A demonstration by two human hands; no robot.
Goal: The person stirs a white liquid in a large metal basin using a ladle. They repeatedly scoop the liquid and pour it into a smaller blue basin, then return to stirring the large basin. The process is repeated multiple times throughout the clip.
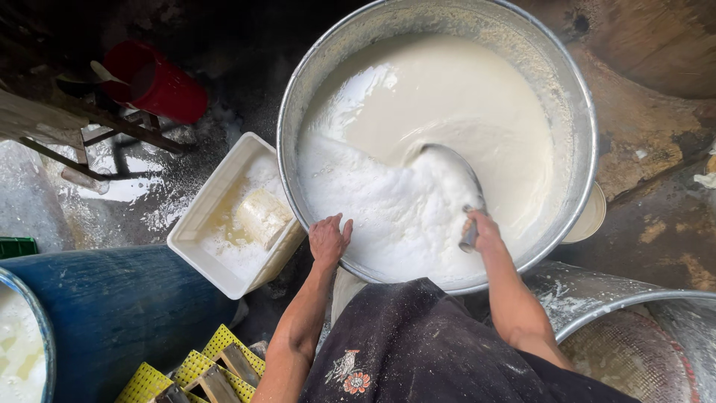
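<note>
**Scooping foam in a wide metal basin**

A large round metal basin (436, 142) sits on the wet, stained floor (656, 224) directly in front of the person, filled nearly to the rim with a creamy off-white liquid (477, 104). A thick bank of white foam (388, 201) gathers on the near side, toward the person's body. The right hand (481, 231) is wrapped around the handle of a metal ladle (451, 168), whose bowl is sunk in the liquid at the edge of the foam. The left hand (328, 240) lies flat on the near rim with its fingers spread, resting on the metal rather than gripping anything.

The liquid looks heavy and sloshy; the foam is light and airy and would likely collapse or slide off a tilted scoop. The ladle is stiff metal, probably wet and slick, so its handle, well above the waterline, is the sensible place to hold. The basin itself looks far too heavy to shift when full; its rolled rim is the only firm grip.

Just left of the basin stands a white rectangular tub (231, 216) holding foam and yellowish liquid. A blue barrel (112, 313) lies nearer left, a red bucket (156, 82) farther back, and yellow perforated crates (194, 369) sit below.
</note>
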